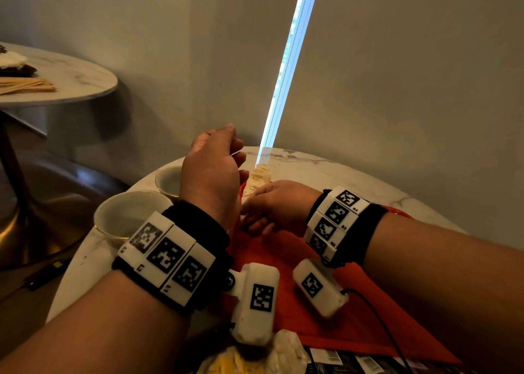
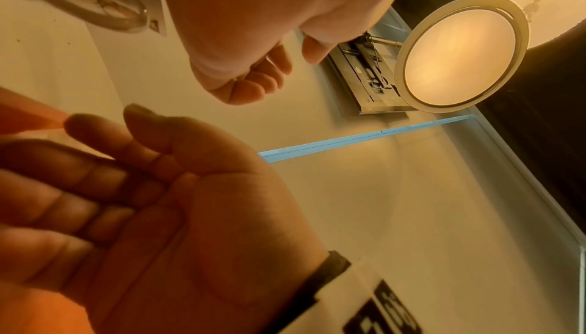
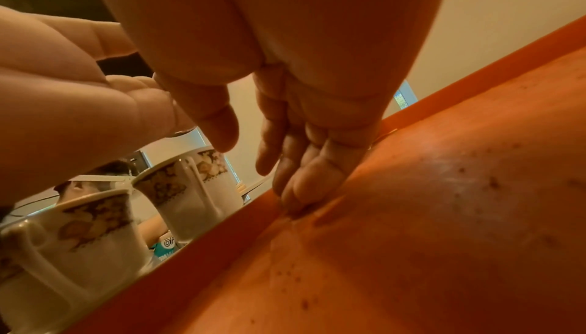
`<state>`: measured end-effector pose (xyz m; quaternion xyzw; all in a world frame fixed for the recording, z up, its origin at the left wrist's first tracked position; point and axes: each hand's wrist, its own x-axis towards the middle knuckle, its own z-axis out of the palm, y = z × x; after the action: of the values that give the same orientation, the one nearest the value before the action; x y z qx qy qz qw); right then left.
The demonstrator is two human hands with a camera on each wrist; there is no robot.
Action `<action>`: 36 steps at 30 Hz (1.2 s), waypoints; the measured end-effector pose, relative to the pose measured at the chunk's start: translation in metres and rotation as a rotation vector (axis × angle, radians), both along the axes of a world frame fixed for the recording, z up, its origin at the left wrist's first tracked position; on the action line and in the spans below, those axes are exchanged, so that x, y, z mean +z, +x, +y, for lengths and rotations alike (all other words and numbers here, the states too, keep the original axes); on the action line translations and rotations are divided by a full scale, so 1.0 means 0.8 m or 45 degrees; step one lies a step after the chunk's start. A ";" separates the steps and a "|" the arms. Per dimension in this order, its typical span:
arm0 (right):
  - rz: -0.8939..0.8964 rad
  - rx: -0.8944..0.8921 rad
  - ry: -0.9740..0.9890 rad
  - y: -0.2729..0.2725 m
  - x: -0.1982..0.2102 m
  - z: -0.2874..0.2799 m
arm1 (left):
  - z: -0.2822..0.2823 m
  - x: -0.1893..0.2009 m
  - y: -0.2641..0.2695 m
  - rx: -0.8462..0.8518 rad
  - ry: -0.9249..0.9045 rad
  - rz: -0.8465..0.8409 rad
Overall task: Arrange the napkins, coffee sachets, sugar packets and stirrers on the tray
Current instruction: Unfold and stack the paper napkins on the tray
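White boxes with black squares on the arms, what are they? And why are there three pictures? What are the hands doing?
The boxes are bands and small cameras worn on a person's wrists; there is no robot. The big picture comes from a camera on the head. The other two come from the wrists and look along the fingers. The left hand hovers with loosely curled fingers and seems to hold nothing. The right hand touches the orange tray with its fingertips. The tray lies on a marble table, with two cups beside it. At the bottom lie crumpled white paper, probably napkins, and dark sachets.
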<state>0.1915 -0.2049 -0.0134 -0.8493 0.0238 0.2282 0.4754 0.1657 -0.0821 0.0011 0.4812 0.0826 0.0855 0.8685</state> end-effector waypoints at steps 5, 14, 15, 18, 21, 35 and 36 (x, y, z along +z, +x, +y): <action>-0.042 -0.132 0.035 0.002 0.007 -0.010 | 0.000 0.000 0.003 -0.114 -0.069 0.064; 0.033 -0.567 0.585 0.049 0.004 -0.043 | -0.005 -0.003 0.007 -0.448 0.166 0.266; 0.047 -0.548 0.605 0.048 0.000 -0.039 | -0.005 -0.004 0.008 -0.458 0.181 0.278; 0.048 -0.518 0.654 0.048 -0.006 -0.025 | -0.005 -0.005 0.010 -0.474 0.207 0.305; 0.023 -0.498 0.623 0.051 -0.005 -0.017 | -0.006 -0.006 0.010 -0.480 0.192 0.315; 0.073 -0.525 0.475 0.044 0.008 -0.003 | -0.009 -0.009 0.012 -0.442 0.136 0.332; 0.051 -0.521 0.460 0.045 0.006 0.000 | -0.009 -0.009 0.012 -0.444 0.136 0.333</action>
<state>0.2275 -0.2052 -0.0089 -0.7235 0.1633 0.1447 0.6549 0.1753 -0.0890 -0.0059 0.5405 0.1055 -0.1249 0.8253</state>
